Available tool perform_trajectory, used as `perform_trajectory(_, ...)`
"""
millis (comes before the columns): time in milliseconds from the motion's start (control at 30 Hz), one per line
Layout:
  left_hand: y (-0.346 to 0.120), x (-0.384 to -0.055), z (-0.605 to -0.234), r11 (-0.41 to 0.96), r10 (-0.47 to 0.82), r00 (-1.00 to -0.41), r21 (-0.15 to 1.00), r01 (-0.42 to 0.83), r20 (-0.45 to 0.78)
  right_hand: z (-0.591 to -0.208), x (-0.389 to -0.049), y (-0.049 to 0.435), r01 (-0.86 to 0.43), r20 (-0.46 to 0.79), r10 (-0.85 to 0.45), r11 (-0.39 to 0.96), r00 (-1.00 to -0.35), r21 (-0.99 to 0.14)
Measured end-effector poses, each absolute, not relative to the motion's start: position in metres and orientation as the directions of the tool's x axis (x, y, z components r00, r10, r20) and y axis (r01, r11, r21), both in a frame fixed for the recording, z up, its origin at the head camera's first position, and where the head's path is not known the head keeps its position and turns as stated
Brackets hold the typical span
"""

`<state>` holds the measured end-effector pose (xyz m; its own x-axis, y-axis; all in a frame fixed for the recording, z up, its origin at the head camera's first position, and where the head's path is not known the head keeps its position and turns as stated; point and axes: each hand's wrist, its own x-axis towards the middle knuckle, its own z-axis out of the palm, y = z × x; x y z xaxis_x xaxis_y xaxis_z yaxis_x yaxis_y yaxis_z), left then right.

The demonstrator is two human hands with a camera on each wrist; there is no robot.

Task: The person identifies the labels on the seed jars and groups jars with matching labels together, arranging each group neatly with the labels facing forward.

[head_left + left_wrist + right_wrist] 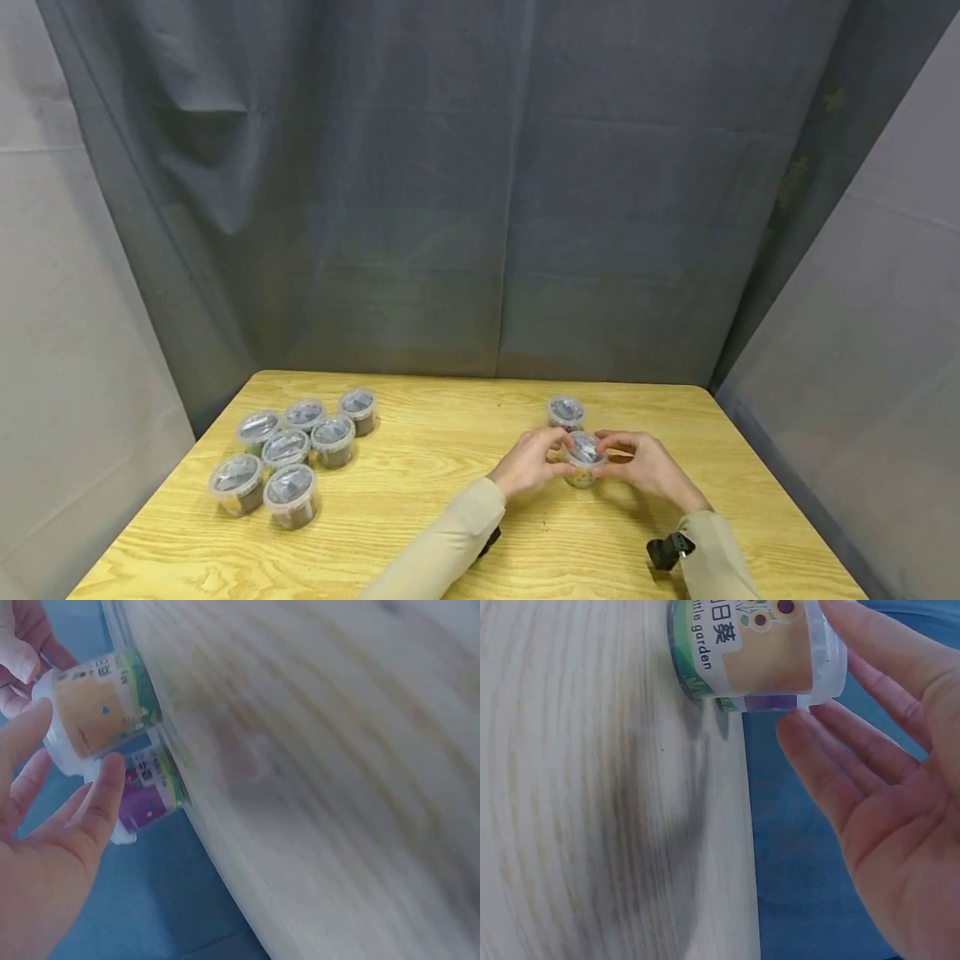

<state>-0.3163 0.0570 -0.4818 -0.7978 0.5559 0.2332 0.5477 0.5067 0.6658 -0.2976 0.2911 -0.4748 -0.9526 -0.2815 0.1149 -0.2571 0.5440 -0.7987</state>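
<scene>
A clear plastic cup [583,472] with a pale lid and an orange sunflower label stands upright at the table's right side. My left hand [530,462] holds it by the lid end from the left, thumb and fingers bent around it. From the right, my right hand [641,465] has its thumb and fingers around the same lid [826,656]. The label reads "little garden" in the right wrist view. Right behind this cup stands a second lidded cup [566,411], whose purple label [146,796] shows in the left wrist view. My fingers hide part of the front cup.
Several similar lidded cups with dark contents, such as a front one [291,497] and a back one [357,408], stand grouped on the left of the wooden table [442,433]. A dark grey curtain [420,208] hangs behind the table; pale panels [862,350] flank it.
</scene>
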Motion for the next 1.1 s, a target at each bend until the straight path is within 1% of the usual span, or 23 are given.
perform_trajectory(233,0.042,-0.312,-0.472,0.506,0.552,-0.798,0.662,0.552,0.244,-0.47,-0.295,0.284,-0.3,0.188,-0.243,0.599,-0.952,-0.743)
perform_trajectory(433,0.022,-0.304,-0.466,0.51,0.554,-0.779,0.62,0.596,0.293,-0.463,-0.292,0.266,-0.384,0.31,-0.236,0.69,-0.921,-0.613)
perform_trajectory(600,0.0,-0.298,-0.461,0.521,0.536,-0.771,0.584,0.622,0.343,-0.456,-0.29,0.25,-0.418,0.378,-0.225,0.704,-0.898,-0.574)
perform_trajectory(700,-0.013,-0.294,-0.459,0.524,0.527,-0.767,0.57,0.633,0.367,-0.454,-0.29,0.241,-0.428,0.404,-0.216,0.705,-0.889,-0.565)
perform_trajectory(833,-0.031,-0.288,-0.459,0.534,0.502,-0.776,0.57,0.625,0.382,-0.455,-0.29,0.227,-0.452,0.427,-0.232,0.711,-0.874,-0.539)
perform_trajectory(1000,-0.053,-0.28,-0.455,0.542,0.464,-0.786,0.571,0.617,0.41,-0.454,-0.287,0.207,-0.485,0.428,-0.278,0.705,-0.86,-0.517)
perform_trajectory(1100,-0.067,-0.276,-0.452,0.567,0.441,-0.79,0.55,0.613,0.426,-0.455,-0.286,0.196,-0.517,0.435,-0.317,0.702,-0.843,-0.489)
